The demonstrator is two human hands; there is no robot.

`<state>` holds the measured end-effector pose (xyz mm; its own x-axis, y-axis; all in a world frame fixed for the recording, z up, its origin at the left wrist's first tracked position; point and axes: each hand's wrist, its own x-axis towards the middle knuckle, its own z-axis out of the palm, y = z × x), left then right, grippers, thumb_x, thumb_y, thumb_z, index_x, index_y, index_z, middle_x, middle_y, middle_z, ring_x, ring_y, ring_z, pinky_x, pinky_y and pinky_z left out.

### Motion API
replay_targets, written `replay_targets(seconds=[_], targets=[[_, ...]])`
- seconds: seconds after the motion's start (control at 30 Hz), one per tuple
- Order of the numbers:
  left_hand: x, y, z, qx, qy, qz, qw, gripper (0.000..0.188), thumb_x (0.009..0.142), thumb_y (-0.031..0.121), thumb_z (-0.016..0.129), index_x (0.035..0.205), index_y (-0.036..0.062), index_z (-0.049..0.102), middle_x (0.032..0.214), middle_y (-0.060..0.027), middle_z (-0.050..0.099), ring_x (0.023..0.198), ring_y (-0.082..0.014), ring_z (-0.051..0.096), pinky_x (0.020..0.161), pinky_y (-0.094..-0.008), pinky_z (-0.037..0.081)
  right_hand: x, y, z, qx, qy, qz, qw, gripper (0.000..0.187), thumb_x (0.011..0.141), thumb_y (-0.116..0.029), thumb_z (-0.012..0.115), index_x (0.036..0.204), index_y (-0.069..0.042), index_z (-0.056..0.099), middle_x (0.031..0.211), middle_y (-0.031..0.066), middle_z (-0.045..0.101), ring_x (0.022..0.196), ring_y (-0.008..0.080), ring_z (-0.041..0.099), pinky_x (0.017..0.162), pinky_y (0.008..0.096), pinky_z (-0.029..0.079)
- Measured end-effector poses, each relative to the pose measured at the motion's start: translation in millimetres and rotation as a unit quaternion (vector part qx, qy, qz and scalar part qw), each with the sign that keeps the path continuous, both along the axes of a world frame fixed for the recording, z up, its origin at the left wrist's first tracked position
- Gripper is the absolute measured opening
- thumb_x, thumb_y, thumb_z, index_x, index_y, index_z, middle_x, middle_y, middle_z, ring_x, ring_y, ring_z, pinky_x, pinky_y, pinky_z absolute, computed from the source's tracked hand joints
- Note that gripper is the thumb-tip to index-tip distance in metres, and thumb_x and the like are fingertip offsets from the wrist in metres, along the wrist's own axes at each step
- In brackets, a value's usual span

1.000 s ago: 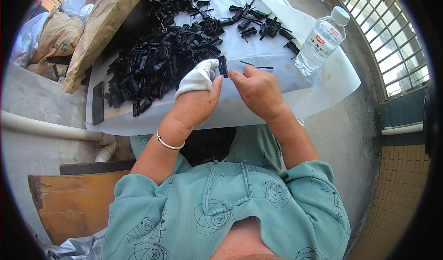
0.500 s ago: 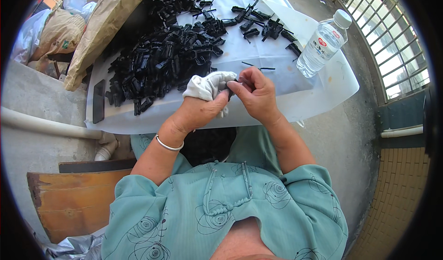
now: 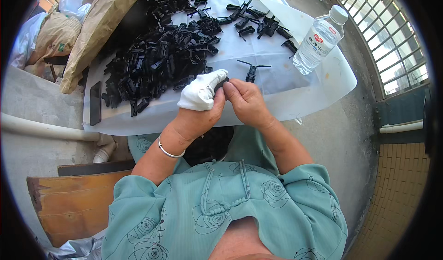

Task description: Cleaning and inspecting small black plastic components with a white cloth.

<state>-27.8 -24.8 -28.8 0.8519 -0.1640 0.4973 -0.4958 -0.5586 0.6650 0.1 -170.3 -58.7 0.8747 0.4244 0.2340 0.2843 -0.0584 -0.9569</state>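
My left hand point(image 3: 203, 114), its fingers covered by white cloth point(image 3: 198, 93) and its thumb bare, is closed around a small black plastic part point(image 3: 221, 83). My right hand point(image 3: 249, 104) meets it over the table's near edge, thumb and curled fingers pressed on the same part. Most of that part is hidden by the fingers. Just beyond my right hand lies a black plastic piece point(image 3: 251, 74) with two thin arms spread sideways. To the left, a large heap of similar black parts point(image 3: 157, 63) reaches almost to the white cloth.
White sheeting point(image 3: 295, 96) covers the table. A clear water bottle point(image 3: 320, 43) stands at the right, near several scattered black parts point(image 3: 267, 25). A flat dark phone-like slab point(image 3: 95, 104) lies at the left edge, beside a brown paper sack point(image 3: 99, 27). Something black point(image 3: 210, 145) rests between my knees.
My left hand has turned and shifted slightly left with the black part. My right fingers have curled in closer against it. The two-armed piece beyond my right hand now shows more fully.
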Motion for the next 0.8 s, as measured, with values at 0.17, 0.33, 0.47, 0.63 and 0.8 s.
replay_targets(seconds=[0.17, 0.33, 0.47, 0.63, 0.8], targets=[[-5.2, -2.2, -2.8, -0.128, 0.092, -0.005, 0.987, 0.028, 0.077, 0.003, 0.056, 0.104, -0.0048, 0.057, 0.094, -0.019, 0.062, 0.085, -0.0288, 0.062, 0.077, -0.0315, 0.049, -6.1, 0.6, 4.7, 0.102, 0.033, 0.031, 0.994, 0.03, 0.095, -0.021, 0.046, 0.071, -0.004, 0.051, 0.058, -0.0057, 0.043, 0.054, 0.003, 0.036, 0.047, 0.0212, 0.031], [-4.6, -3.1, -2.4, -0.056, 0.009, 0.002, 0.998, 0.027, 0.078, 0.002, 0.056, 0.104, -0.0043, 0.057, 0.093, -0.0188, 0.062, 0.084, -0.0298, 0.062, 0.076, -0.0327, 0.049, -7.1, 6.4, 7.6, 0.117, 0.047, 0.011, 0.992, 0.031, 0.096, -0.022, 0.045, 0.072, -0.004, 0.052, 0.06, -0.0054, 0.045, 0.054, 0.0028, 0.037, 0.047, 0.0197, 0.033], [-3.8, -2.3, -8.7, 0.083, -0.048, 0.012, 0.995, 0.026, 0.083, -0.001, 0.054, 0.108, -0.006, 0.055, 0.096, -0.0132, 0.062, 0.081, -0.018, 0.061, 0.074, -0.0285, 0.05, -3.0, 14.4, -15.7, 0.117, 0.024, -0.029, 0.992, 0.031, 0.096, -0.023, 0.044, 0.073, -0.004, 0.053, 0.062, -0.0055, 0.046, 0.055, 0.0023, 0.038, 0.048, 0.019, 0.034], [0.8, -4.7, -19.1, -0.205, 0.094, -0.018, 0.974, 0.028, 0.082, 0.005, 0.057, 0.108, -0.0041, 0.053, 0.096, -0.0132, 0.059, 0.084, -0.0192, 0.058, 0.077, -0.0288, 0.047, -5.4, 5.2, 8.1, 0.113, 0.076, 0.011, 0.991, 0.03, 0.096, -0.024, 0.046, 0.076, -0.003, 0.055, 0.065, -0.0058, 0.047, 0.058, 0.0033, 0.039, 0.051, 0.0206, 0.035], [4.5, 14.9, -6.1, -0.337, 0.23, -0.065, 0.911, 0.024, 0.089, 0.006, 0.049, 0.113, 0.0011, 0.046, 0.088, -0.0054, 0.056, 0.069, -0.0076, 0.05, 0.063, -0.0221, 0.045, 4.2, -16.9, 7.0, -0.111, -0.055, -0.047, 0.991, 0.015, 0.087, -0.015, 0.058, 0.086, -0.001, 0.061, 0.063, -0.0005, 0.048, 0.055, 0.0056, 0.042, 0.05, 0.0217, 0.036]])
